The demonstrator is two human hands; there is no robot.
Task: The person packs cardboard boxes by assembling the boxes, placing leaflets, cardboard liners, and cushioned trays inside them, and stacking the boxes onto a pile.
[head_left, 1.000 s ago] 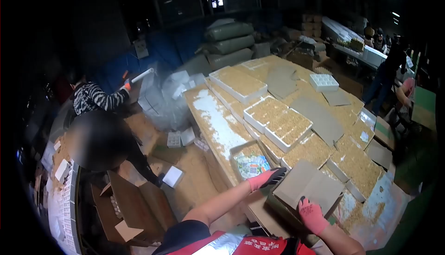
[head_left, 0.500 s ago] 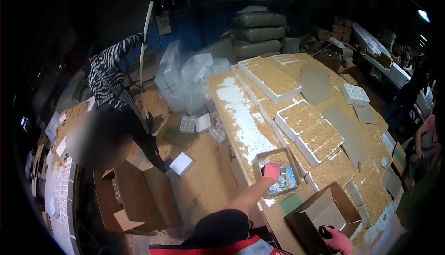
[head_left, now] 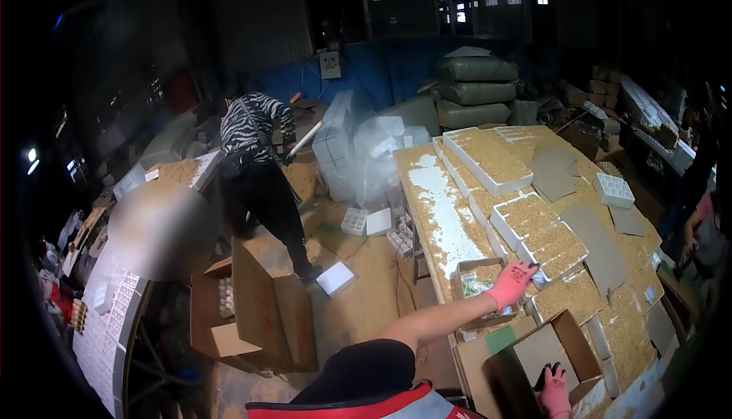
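My left hand (head_left: 512, 285), in a pink glove with dark fingertips, reaches over the right edge of a small carton (head_left: 474, 272) of colourful printed packets (head_left: 479, 283). Its fingers are pinched together, with a small bluish packet (head_left: 540, 276) showing at the tips. Closer to me stands an open cardboard box (head_left: 576, 343) with a pale flat bottom. My right hand (head_left: 556, 390), gloved alike, lies at the near side of this box. Its fingers stretch out over the inside, apart, and hold nothing that I can see.
White foam trays (head_left: 511, 183) filled with sawdust-like material cover the table, with grey cardboard sheets (head_left: 595, 244) on top. A co-worker in a zebra-pattern top (head_left: 255, 125) bends over at the left. A large open carton (head_left: 259, 320) with eggs inside stands on the floor.
My left hand has come up out of the packets and moved right, past the carton's edge. My right hand's fingers now reach further into the box. The co-worker has bent down, lowering a long pole.
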